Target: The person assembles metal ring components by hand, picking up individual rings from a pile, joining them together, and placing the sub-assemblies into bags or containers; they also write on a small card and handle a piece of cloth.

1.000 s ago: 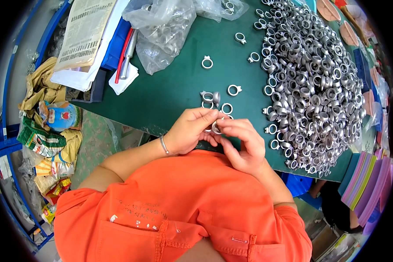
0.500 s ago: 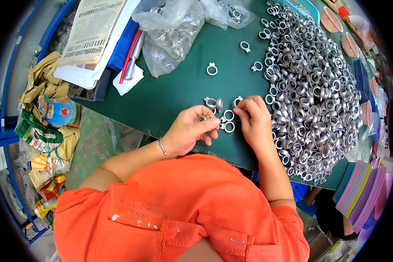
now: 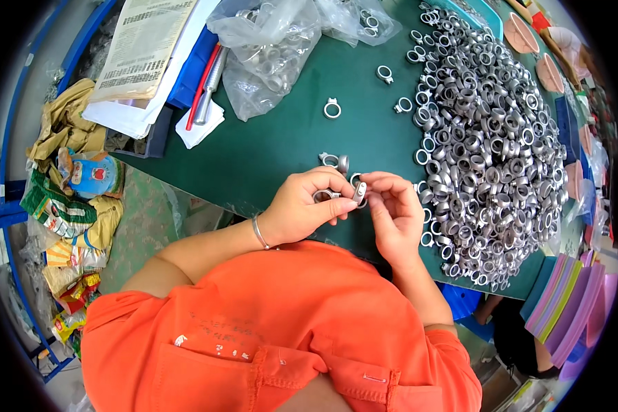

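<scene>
Over the near edge of the green table (image 3: 275,144), my left hand (image 3: 299,204) is closed around a grey metal ring (image 3: 325,196), its fingers curled and the thumb lying across it. Right beside it, my right hand (image 3: 397,211) pinches another metal ring (image 3: 360,190), turned nearly edge-on at the left thumb tip. Whether the two rings touch is hard to make out. Just beyond my fingers lie a few loose rings (image 3: 334,162), one standing on its side. My hands partly cover the rings beneath them.
A large heap of metal rings (image 3: 491,151) spreads over the table's right side. Single rings (image 3: 332,108) lie farther back. Clear plastic bags (image 3: 264,62) of rings, papers (image 3: 141,51) and a red pen (image 3: 202,88) are at the back left. Coloured foam sheets (image 3: 563,302) stand at the right.
My right hand has moved left and nearer, bringing a ring up against my left hand. The left hand has stayed almost in place with its ring.
</scene>
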Demonstrator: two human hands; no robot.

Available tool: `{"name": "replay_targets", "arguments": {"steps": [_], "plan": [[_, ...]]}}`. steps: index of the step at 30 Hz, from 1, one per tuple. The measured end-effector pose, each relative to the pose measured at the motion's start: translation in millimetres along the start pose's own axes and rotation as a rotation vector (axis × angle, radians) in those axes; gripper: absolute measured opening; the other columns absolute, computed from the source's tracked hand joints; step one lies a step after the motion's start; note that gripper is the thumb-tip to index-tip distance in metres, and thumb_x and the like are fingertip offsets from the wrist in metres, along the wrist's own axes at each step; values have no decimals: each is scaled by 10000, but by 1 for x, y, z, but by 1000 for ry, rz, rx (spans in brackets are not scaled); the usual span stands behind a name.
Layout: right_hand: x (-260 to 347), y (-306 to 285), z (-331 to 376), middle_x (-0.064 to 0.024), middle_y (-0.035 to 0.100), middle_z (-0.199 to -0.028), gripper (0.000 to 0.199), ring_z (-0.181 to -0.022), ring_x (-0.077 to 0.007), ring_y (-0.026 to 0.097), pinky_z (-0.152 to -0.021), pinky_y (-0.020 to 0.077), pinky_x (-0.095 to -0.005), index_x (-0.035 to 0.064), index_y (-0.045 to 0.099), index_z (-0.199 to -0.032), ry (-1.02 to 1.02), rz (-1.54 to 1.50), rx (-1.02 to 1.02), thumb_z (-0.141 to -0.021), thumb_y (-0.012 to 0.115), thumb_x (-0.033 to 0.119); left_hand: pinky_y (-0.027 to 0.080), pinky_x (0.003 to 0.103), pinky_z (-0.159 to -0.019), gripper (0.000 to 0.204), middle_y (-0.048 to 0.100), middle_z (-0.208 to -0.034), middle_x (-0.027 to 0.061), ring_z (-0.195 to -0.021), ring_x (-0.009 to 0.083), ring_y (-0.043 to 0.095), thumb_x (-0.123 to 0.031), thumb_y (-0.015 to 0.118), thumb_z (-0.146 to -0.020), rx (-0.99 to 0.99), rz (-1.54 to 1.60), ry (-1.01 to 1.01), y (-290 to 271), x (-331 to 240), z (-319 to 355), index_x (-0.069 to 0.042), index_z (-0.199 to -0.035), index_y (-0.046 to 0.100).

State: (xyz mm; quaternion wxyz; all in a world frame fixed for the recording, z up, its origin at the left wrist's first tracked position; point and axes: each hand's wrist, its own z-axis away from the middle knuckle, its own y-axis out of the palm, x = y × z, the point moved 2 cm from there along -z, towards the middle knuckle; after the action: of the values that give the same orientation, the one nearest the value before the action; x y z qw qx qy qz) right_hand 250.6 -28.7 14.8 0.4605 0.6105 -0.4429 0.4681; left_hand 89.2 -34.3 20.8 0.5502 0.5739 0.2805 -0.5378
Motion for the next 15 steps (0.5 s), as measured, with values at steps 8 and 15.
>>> {"name": "replay_targets", "arguments": {"steps": [8, 15], "plan": [[-3, -5, -1, -107, 574, -1037, 167, -905, -161, 567, -806, 467, -288, 0, 555, -1019, 338, -455, 176, -853, 568, -10, 465, 205, -553, 93, 556, -873, 51, -669, 84, 557, -22, 625, -824, -1, -217, 217, 2, -5, 6, 6, -902, 582], [1, -7, 2, -152, 549, -1101, 364, -1047, -239, 543, -902, 448, -358, 24, 492, -1061, 139, -666, 104, -749, 633, -99, 492, 228, -537, 160, 613, -871, 98, -663, 139, 608, -143, 565, -890, 55, 274, -303, 0, 5, 8, 4, -953, 565]]}}
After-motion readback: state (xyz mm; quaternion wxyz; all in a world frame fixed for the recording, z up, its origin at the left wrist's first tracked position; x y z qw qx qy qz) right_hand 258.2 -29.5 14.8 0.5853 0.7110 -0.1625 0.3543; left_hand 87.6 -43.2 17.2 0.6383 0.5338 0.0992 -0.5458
